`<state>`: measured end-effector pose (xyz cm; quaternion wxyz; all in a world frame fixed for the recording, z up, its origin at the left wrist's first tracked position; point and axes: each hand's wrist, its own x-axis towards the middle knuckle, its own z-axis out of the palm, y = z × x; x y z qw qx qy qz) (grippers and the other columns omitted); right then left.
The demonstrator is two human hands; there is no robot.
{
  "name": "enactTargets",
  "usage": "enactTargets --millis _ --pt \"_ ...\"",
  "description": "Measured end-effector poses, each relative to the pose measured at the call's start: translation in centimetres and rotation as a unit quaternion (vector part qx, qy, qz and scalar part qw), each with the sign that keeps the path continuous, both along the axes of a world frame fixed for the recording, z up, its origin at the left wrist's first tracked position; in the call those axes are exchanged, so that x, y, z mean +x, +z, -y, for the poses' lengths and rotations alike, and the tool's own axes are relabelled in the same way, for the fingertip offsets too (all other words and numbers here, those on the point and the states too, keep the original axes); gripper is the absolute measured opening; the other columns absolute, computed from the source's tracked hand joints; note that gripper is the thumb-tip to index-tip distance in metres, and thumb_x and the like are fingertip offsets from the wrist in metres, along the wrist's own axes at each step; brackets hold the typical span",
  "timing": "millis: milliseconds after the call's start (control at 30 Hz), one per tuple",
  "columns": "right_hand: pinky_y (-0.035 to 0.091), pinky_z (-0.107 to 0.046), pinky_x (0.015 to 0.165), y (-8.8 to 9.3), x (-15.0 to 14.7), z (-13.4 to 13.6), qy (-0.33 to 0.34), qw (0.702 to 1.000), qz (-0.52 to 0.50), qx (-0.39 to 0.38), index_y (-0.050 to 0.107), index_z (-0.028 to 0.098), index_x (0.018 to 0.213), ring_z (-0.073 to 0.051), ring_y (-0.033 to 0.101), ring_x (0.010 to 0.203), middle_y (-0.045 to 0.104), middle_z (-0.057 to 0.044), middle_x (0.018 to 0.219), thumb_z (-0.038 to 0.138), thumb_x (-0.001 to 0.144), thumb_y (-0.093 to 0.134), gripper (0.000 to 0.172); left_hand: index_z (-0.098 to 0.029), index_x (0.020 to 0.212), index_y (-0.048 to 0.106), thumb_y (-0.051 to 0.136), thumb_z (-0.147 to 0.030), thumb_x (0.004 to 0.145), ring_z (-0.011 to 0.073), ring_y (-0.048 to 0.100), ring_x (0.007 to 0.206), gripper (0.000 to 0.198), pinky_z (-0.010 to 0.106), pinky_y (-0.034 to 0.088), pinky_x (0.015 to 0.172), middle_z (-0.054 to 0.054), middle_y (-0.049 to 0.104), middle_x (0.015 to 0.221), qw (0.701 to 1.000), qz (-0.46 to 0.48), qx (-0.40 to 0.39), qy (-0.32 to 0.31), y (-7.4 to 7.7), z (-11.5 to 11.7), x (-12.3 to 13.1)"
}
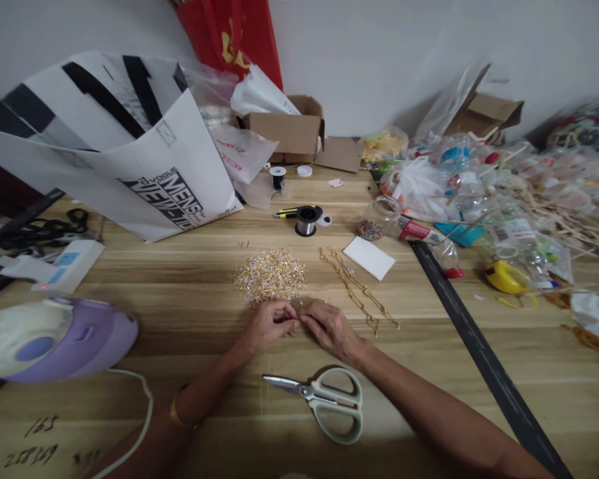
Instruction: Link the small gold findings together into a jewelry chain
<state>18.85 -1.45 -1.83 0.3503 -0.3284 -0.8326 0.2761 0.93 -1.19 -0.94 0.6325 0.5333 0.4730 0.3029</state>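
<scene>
My left hand (274,324) and my right hand (331,327) meet fingertip to fingertip over the wooden table. Each has its thumb and fingers pinched together, and what lies between them is too small to make out. Just beyond my left fingers is a pile of small gold and silver beads (270,275). To the right of my right hand lie gold bead chains (362,291) stretched out on the wood. Scissors (324,399) with pale green handles rest between my forearms, blades toward the left.
Farther back are a wire spool (307,221), a yellow-black cutter knife (290,212), a white card (369,258) and a jar of beads (378,219). A purple iron (74,339) stands at left, below a large paper bag (180,173). Plastic bottles (456,166) crowd the right.
</scene>
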Motion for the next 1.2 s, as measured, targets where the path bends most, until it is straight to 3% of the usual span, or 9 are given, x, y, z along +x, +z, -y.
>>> enactTargets --millis 633,900,1200 --pt "0.047 -0.026 0.069 0.09 0.26 0.07 -0.020 0.997 -0.039 -0.060 0.057 0.017 0.095 -0.014 0.058 0.074 0.062 -0.005 0.082 0.024 0.093 0.041 0.017 -0.012 0.065 0.061 0.066 -0.032 0.069 0.0085 0.054 0.049 0.021 0.019 0.043 0.050 -0.001 0.059 0.053 1.000 -0.018 0.020 0.001 0.28 -0.06 -0.09" --pt "0.047 -0.026 0.070 0.54 0.34 0.39 -0.026 0.997 -0.060 -0.048 0.055 0.017 0.099 -0.015 0.057 0.077 0.061 -0.006 0.085 0.022 0.092 0.041 0.016 -0.012 0.064 0.061 0.068 -0.031 0.067 0.0093 0.055 0.049 0.020 0.020 0.044 0.050 0.000 0.060 0.054 1.000 -0.006 0.008 0.024 0.61 -0.01 0.25" --pt "0.048 -0.027 0.073 0.74 0.25 0.49 -0.009 0.996 -0.085 -0.031 0.053 0.017 0.101 -0.015 0.058 0.082 0.061 -0.007 0.088 0.017 0.091 0.040 0.017 -0.011 0.068 0.062 0.066 -0.029 0.069 0.0095 0.056 0.050 0.019 0.020 0.044 0.051 0.002 0.063 0.055 1.000 -0.007 -0.011 0.005 0.63 0.06 0.34"
